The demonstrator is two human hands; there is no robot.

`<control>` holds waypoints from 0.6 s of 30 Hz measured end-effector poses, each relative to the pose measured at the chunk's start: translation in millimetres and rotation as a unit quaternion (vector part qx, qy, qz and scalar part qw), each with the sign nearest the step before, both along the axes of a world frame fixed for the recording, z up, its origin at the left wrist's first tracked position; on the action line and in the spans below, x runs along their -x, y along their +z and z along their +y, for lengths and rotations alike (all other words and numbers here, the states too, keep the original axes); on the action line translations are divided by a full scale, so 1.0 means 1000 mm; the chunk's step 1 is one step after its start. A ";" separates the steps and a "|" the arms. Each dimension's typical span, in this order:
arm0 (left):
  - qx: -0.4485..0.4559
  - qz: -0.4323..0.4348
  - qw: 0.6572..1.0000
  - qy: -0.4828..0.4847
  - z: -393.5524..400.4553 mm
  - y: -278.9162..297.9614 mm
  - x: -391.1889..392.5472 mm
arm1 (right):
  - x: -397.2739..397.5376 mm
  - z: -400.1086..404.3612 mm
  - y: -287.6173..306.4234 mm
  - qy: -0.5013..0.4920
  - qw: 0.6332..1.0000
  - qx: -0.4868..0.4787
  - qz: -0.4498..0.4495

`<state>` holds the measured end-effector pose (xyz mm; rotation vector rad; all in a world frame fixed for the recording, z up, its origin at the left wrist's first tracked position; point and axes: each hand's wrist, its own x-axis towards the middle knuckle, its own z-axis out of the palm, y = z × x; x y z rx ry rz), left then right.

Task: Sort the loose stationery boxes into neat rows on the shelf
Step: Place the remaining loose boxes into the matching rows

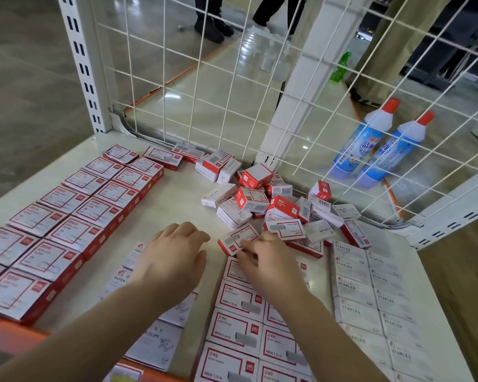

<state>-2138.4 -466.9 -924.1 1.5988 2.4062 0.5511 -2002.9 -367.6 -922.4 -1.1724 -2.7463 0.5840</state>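
Where the two forearms cross the near edge of the shelf (pixel 177 194), they hide parts of the rows beneath them: the left hand (pixel 174 260) lies flat, fingers relaxed and holding nothing, over a short row of white boxes (pixel 160 346) on which only "PAPER" and "CLIPS" can be read. The right hand (pixel 262 257) pinches a small red-and-white box (pixel 236 239) by its near end, tilted, just above the far end of the red-framed rows (pixel 240 326); those boxes carry a red logo square and a greyed-out patch, and their small print is too blurred to read. Along the right edge stand two rows of white boxes (pixel 370 293) printed "STAPLES", the nearest ones cut off by the bottom of the view. Toward the far right corner a loose heap of boxes (pixel 262 199) lies jumbled against the wire mesh (pixel 232 78); "STAPLES" and barcodes show on a few, and how many lie underneath cannot be told. Along the left edge run two rows of larger red-bordered boxes (pixel 66 216), their labels blurred and the nearest cut off. Beyond the mesh stand two blue bottles (pixel 370 150) with red caps, their writing illegible.
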 end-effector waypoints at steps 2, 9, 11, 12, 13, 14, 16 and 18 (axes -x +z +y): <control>0.000 0.002 1.000 0.008 -0.001 -0.001 0.003 | 0.003 -0.005 0.001 0.012 1.000 -0.001 0.011; 0.000 0.005 1.000 0.020 -0.005 -0.001 0.009 | 0.009 -0.009 0.001 0.025 0.999 -0.012 0.016; 0.002 0.007 1.000 0.019 -0.004 -0.001 0.010 | 0.005 -0.003 0.000 0.012 1.000 -0.023 0.017; 0.004 0.006 1.000 0.018 -0.003 -0.001 0.009 | 0.005 0.000 -0.002 0.008 0.999 -0.026 0.017; 0.005 0.006 1.000 0.016 -0.001 -0.001 0.009 | 0.005 0.001 -0.002 0.009 0.999 -0.028 0.016; 0.005 0.005 1.000 0.014 0.000 -0.001 0.009 | 0.005 0.002 -0.003 0.011 1.000 -0.025 0.014; 0.002 0.001 1.000 0.011 0.002 -0.001 0.010 | 0.007 0.002 -0.003 0.021 1.000 -0.011 0.012; -0.004 -0.004 1.000 0.016 0.001 -0.002 0.011 | 0.009 0.001 -0.002 0.036 0.999 -0.005 0.016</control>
